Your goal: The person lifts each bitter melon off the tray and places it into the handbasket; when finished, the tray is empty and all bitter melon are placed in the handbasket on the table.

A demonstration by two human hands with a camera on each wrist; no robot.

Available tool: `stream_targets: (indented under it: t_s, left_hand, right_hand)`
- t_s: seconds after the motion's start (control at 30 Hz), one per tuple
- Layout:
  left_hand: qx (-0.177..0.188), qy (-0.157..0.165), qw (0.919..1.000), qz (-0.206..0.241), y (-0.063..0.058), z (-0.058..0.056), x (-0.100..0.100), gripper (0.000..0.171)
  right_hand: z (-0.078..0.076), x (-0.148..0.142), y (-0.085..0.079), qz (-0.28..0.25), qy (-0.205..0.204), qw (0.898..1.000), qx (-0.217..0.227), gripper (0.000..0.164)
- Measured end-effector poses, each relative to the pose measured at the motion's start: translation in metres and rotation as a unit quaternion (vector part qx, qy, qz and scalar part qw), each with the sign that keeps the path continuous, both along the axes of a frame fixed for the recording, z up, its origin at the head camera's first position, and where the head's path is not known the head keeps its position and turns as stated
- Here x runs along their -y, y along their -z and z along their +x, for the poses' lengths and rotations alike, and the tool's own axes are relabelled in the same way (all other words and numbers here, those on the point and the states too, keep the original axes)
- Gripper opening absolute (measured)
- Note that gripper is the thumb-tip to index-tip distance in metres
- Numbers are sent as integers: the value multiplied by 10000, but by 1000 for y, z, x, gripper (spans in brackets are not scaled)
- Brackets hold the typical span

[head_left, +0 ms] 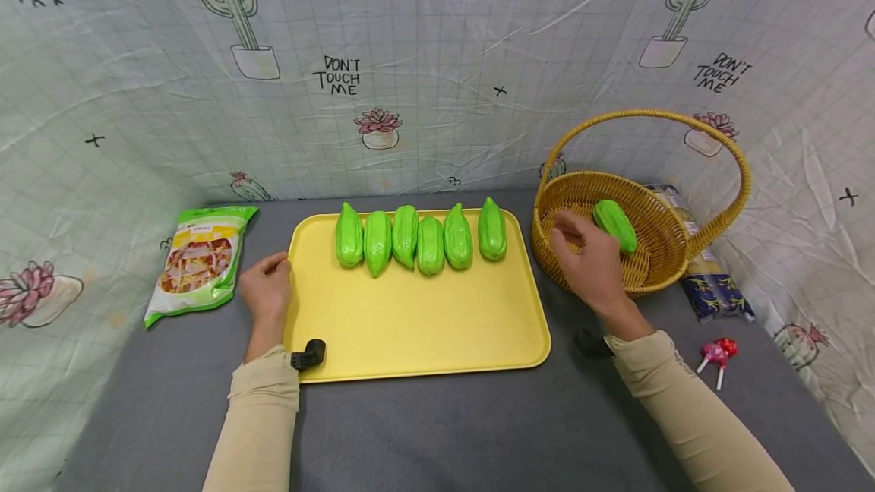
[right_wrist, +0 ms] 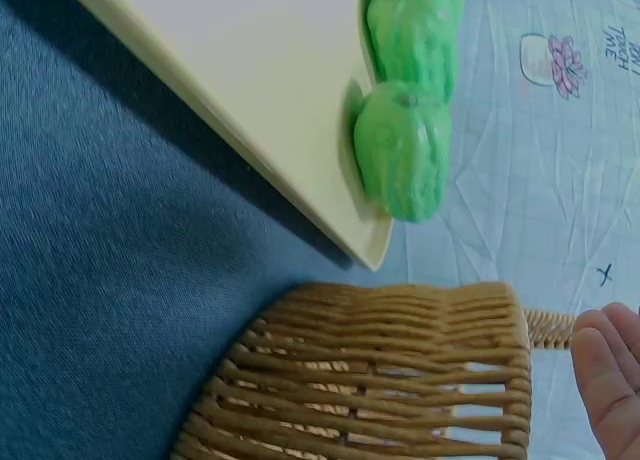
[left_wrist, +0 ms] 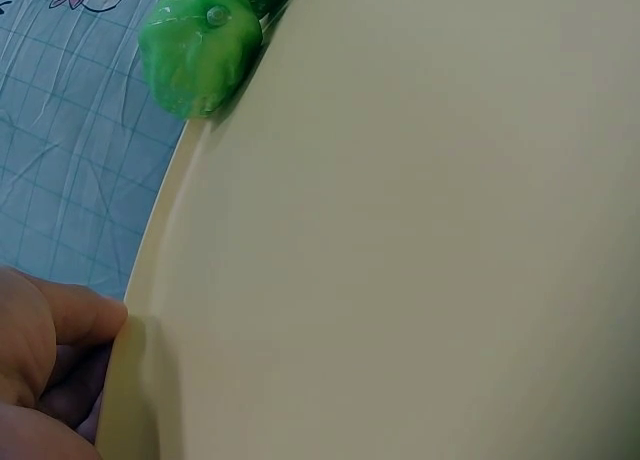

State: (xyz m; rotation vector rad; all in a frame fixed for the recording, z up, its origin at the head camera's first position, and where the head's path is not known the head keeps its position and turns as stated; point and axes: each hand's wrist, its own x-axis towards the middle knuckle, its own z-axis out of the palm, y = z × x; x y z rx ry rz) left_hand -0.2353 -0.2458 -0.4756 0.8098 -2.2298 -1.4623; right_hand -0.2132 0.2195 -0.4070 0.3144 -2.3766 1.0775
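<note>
A row of several green, ridged, melon-like vegetables (head_left: 431, 245) lies along the far side of a yellow tray (head_left: 424, 325). At the tray's left edge, my left hand (head_left: 268, 287) has its fingers curled against the rim; the left wrist view shows fingertips (left_wrist: 95, 318) pinching that rim. My right hand (head_left: 589, 257) hovers over the left rim of a wicker basket (head_left: 547, 249), its fingers loosely bent and nothing visible in them. One more green ridged vegetable (head_left: 615, 226) sits inside the basket, just right of that hand.
A green-and-white food packet (head_left: 201, 260) lies left of the tray. Blue patterned packaging (head_left: 714, 287) is partly behind the basket, whose tall handle (head_left: 741, 165) arches above it. Two lollipops (head_left: 716, 353) lie at the right. A printed cloth (head_left: 437, 59) hangs behind the grey table.
</note>
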Motion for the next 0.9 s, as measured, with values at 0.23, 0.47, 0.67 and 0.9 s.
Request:
stream_targets:
  t_s: [0.23, 0.47, 0.67, 0.9]
  left_hand:
    - [-46, 54, 10000, -20, 0, 0, 1, 28]
    - [26, 56, 10000, 25, -2, 1, 1, 28]
    - [50, 54, 10000, 53, -2, 2, 2, 28]
    - [1, 91, 9999, 76, -2, 1, 2, 28]
  right_hand:
    - [3, 8, 0, 89, -53, 9999, 9, 32]
    - [5, 23, 4, 257, -270, 9993, 8, 36]
    - [2, 38, 10, 587, -490, 9962, 423, 47]
    - [-8, 53, 13, 828, -324, 9893, 1153, 59]
